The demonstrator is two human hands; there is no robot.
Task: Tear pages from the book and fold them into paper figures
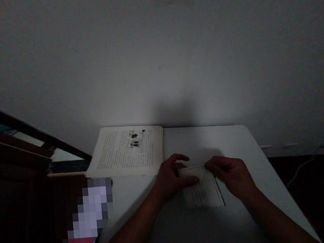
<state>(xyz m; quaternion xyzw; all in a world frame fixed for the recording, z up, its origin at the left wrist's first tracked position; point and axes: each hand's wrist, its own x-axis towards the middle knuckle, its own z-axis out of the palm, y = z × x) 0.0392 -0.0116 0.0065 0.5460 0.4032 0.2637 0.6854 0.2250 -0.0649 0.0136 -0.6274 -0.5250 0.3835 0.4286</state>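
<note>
A small printed sheet of paper [200, 195], pale with rows of text and a dark line down its right side, is between my hands over the white table. My left hand [172, 178] has the sheet's upper left part between its thumb, which lies across the front, and fingers partly hidden behind it. The left index finger arches free above the top edge. At the upper right corner, my right hand [233, 174] pinches the sheet between thumb and fingertips. The corner there looks slightly bent. Dim light blurs the print.
An open book or stack of printed pages [122, 151] with small pictures lies at the table's back left. The white table [222, 139] meets a grey wall [157, 62]. A pixelated lit object [87, 213] is at the left edge. Dark wooden furniture [16, 163] stands left; a cable [300, 168] hangs right.
</note>
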